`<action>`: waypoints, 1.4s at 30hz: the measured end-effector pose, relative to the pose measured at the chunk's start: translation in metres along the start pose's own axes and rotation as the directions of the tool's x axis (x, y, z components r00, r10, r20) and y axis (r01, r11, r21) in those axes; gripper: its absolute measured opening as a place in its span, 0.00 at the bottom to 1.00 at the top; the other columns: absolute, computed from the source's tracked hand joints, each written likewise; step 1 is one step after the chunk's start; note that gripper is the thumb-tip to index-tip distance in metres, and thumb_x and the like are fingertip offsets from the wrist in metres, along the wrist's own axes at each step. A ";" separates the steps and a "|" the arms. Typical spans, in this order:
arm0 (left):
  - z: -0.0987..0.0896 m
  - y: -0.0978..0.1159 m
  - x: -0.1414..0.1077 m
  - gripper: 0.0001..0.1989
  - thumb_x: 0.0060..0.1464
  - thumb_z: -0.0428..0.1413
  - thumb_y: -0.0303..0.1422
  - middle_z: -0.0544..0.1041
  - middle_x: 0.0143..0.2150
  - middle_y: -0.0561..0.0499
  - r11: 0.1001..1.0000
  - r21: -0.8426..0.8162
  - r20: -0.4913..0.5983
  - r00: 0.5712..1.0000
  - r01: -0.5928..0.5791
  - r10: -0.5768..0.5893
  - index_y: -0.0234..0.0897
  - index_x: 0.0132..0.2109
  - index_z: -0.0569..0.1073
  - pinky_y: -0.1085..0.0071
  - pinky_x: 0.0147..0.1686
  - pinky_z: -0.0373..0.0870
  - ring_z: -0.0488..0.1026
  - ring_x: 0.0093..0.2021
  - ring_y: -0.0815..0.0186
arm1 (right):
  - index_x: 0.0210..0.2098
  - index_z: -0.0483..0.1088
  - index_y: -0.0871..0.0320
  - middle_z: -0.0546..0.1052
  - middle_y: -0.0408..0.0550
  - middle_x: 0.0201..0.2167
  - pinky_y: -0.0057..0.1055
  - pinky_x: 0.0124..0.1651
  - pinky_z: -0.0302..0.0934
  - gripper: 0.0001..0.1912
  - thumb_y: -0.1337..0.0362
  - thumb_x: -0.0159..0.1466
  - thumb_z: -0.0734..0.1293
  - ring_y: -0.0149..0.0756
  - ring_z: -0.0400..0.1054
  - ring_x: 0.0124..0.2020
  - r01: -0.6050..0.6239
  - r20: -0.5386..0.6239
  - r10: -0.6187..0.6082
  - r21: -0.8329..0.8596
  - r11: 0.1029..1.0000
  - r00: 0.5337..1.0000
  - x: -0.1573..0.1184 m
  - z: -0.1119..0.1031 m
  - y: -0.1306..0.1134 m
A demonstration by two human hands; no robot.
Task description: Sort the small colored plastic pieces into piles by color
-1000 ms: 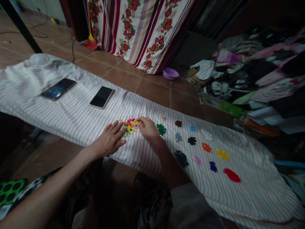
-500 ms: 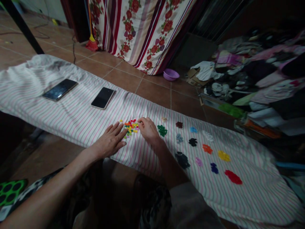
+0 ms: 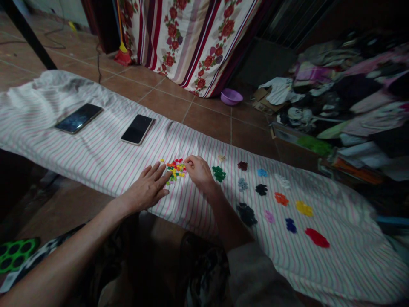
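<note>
A mixed heap of small coloured pieces (image 3: 176, 169), yellow, red, orange, green and pink, lies on a striped cloth (image 3: 105, 157). At its left edge my left hand (image 3: 150, 187) rests flat, fingers spread, holding nothing. My right hand (image 3: 200, 172) is at the heap's right edge with fingertips pinched together; what is between them, if anything, is too small to make out. To its right lie piles sorted by colour, among them a dark green pile (image 3: 219, 173), a brown pile (image 3: 242, 166), a black pile (image 3: 261, 189), an orange pile (image 3: 281, 198) and a red pile (image 3: 317, 238).
Two phones lie on the cloth toward the left, a dark phone (image 3: 79, 118) and a light-edged phone (image 3: 137, 129). A purple basin (image 3: 231, 97) stands on the tiled floor before a floral curtain (image 3: 191, 42). Clothes (image 3: 348, 94) are heaped at the right.
The view has shifted slightly. Both hands keep nearly the same places, the left flat and the right pinched at the heap.
</note>
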State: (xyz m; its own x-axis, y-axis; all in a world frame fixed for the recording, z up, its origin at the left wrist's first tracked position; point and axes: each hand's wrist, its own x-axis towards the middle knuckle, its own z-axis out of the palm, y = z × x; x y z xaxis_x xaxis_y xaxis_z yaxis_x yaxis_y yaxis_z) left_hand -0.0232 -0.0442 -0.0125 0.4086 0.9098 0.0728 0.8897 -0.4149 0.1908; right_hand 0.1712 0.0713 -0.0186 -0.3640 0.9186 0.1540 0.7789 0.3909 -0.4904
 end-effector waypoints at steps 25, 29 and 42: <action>-0.004 0.003 0.001 0.26 0.61 0.48 0.36 0.57 0.68 0.34 1.000 -0.013 -0.001 1.000 0.014 -0.014 0.35 0.65 0.59 0.46 0.62 0.57 0.47 0.69 0.46 | 0.40 0.76 0.54 0.73 0.46 0.33 0.27 0.41 0.59 0.10 0.65 0.63 0.63 0.32 0.67 0.34 -0.021 0.037 0.021 0.007 1.000 0.999 -0.001 -0.004 -0.009; -0.006 0.005 0.000 0.26 0.62 0.48 0.36 0.55 0.68 0.31 1.000 0.003 0.024 1.000 0.016 -0.017 0.32 0.65 0.59 0.46 0.62 0.56 0.47 0.69 0.45 | 0.37 0.76 0.55 0.72 0.46 0.33 0.28 0.42 0.60 0.09 0.67 0.62 0.63 0.33 0.67 0.35 -0.043 0.045 0.042 0.013 0.999 0.998 0.001 -0.003 -0.011; 0.002 0.022 -0.006 0.33 0.61 0.43 0.50 0.52 0.70 0.33 0.999 0.029 -0.002 1.000 -0.025 0.025 0.37 0.67 0.55 0.42 0.62 0.51 0.41 0.71 0.47 | 0.35 0.71 0.56 0.76 0.43 0.30 0.28 0.38 0.64 0.07 0.65 0.60 0.62 0.31 0.71 0.31 -0.074 -0.054 0.096 0.318 0.945 0.994 -0.001 -0.009 -0.005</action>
State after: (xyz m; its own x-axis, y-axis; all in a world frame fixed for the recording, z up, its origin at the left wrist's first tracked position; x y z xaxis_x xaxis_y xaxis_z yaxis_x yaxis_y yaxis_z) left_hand -0.0056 -0.0584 -0.0108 0.4307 0.8989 0.0799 0.8846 -0.4380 0.1602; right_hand 0.1723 0.0685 -0.0083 -0.2600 0.9535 0.1523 0.6004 0.2831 -0.7479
